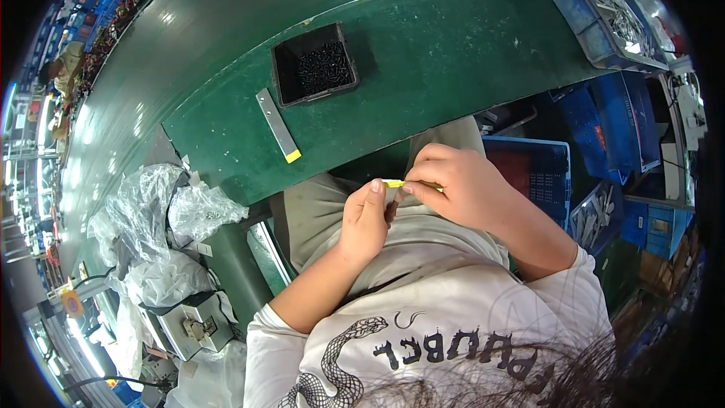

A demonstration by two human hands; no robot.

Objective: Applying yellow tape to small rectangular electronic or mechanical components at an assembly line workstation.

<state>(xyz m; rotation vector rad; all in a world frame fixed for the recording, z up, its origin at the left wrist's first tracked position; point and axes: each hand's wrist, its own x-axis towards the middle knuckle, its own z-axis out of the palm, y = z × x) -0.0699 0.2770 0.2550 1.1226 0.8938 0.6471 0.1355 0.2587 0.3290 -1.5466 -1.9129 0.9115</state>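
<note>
Over my lap, in front of my shirt, both hands are closed on a small yellow-ended piece (393,183). My left hand (365,219) grips it with the thumb on top. My right hand (462,185) pinches the yellow end between thumb and fingers; the rest of the piece is hidden by my hands. On the green table (453,53) beyond lies a flat grey metal strip (277,125) with holes and a yellow near end. Just past the strip stands a black square bin (320,96) with many small black parts inside.
A blue crate (563,11) of metal parts sits at the table's far right. By my right side is a blue basket (529,140), with more blue bins beyond. Clear plastic bags (140,211) are heaped at the left. Further off at the far left is another person (69,68).
</note>
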